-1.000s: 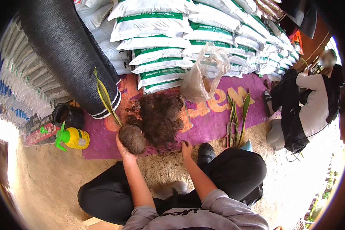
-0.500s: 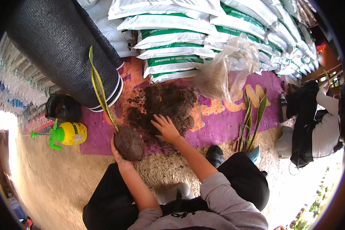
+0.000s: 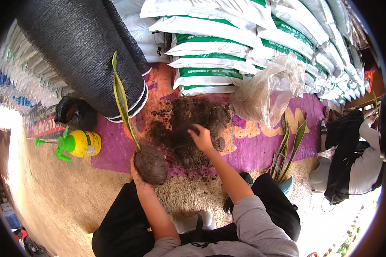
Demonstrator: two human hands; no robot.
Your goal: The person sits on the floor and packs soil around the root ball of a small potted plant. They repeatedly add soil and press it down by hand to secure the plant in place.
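Note:
My left hand (image 3: 137,173) is closed around the side of a brown, rounded root ball (image 3: 151,166), with thin lines like string across its surface. A single snake plant leaf (image 3: 121,96), green with yellow edges, rises from the ball and leans away to the left. My right hand (image 3: 203,139) is over the dark soil heap (image 3: 197,115), thumb and forefinger apart, the other fingers curled and partly hidden. Nothing shows plainly in it. Loose soil and fibres spread from the heap over the purple printed sheet (image 3: 266,141).
To the left stand a yellow spray bottle (image 3: 85,143), a black plastic bag (image 3: 75,113) and a black mesh roll (image 3: 81,55). White-and-green sacks (image 3: 210,73) are stacked behind a clear plastic bag (image 3: 270,90). More snake plants (image 3: 294,145) stand right, near another person (image 3: 351,150).
My right hand has lifted and shifted right over the soil, its spread fingers now more curled. The left hand keeps hold of the root ball. The whole view has shifted slightly.

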